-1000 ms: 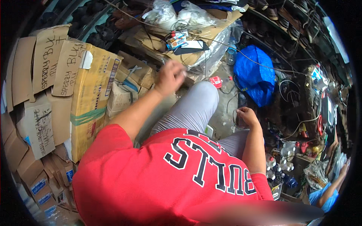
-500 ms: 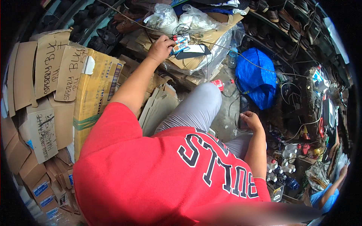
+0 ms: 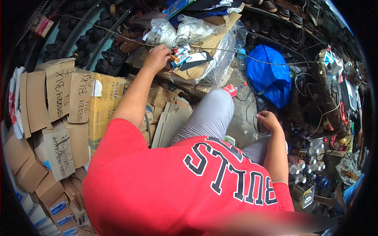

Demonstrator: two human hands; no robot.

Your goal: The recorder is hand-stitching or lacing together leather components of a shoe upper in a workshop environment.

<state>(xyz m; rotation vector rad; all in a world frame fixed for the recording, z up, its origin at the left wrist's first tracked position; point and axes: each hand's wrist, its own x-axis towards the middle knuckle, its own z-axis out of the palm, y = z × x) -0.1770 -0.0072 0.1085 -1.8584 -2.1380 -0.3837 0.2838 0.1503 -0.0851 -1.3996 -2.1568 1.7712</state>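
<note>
At the far side, my left hand [image 3: 157, 58] is over the cardboard-topped stack, with its fingers curled and closed. Whatever lies between them is hidden. Just right of its fingertips are small blue, white and red packets [image 3: 180, 58]. A dark flat piece with a white label [image 3: 197, 61] rests on the cardboard [image 3: 215, 44] beyond them. Over the floor to the right of my knee, my right hand [image 3: 269, 119] hangs with thumb and fingers drawn together. I cannot make out anything in that pinch. Dark thin cords [image 3: 251, 111] lie near it.
Cardboard boxes [image 3: 59, 96] are stacked at left. Clear plastic bags [image 3: 161, 33] sit behind the packets. A bottle with a red label [image 3: 230, 90] lies past my knee. A blue plastic bag [image 3: 268, 74] and several bottles [image 3: 305, 165] are at right. A cable [image 3: 256, 59] stretches across.
My left hand has drawn slightly left, away from the packets, which stay on the cardboard. My right hand has lifted a little from the dark item below. The view has shifted slightly.
</note>
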